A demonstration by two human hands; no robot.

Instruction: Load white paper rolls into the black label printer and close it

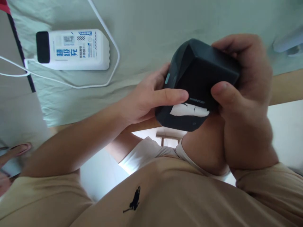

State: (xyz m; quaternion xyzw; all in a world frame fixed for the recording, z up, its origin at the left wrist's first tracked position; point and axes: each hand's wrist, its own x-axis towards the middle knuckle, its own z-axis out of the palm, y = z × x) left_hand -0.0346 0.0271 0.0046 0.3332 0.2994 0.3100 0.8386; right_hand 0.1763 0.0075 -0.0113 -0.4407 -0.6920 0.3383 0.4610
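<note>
Both hands hold a dark label printer (208, 75) above the front edge of the cloth-covered surface. My left hand (153, 94) grips its left side, thumb lying across the top face and fingers curled behind it. Around the right end wraps my right hand (248, 75), its thumb pressed on the top face. A torn-edged white paper strip (189, 110) with small dark marks shows on the printer just below my left thumb. Small pale lettering is printed above the strip. The printer's underside is hidden.
A white power bank (78, 50) with blue printing and a black end lies at the upper left. A white cable (115, 47) loops around it. Pale green cloth (146, 31) covers the surface. A blurred pale object (288, 41) sits at the right. Another person's foot (20, 149) shows at left.
</note>
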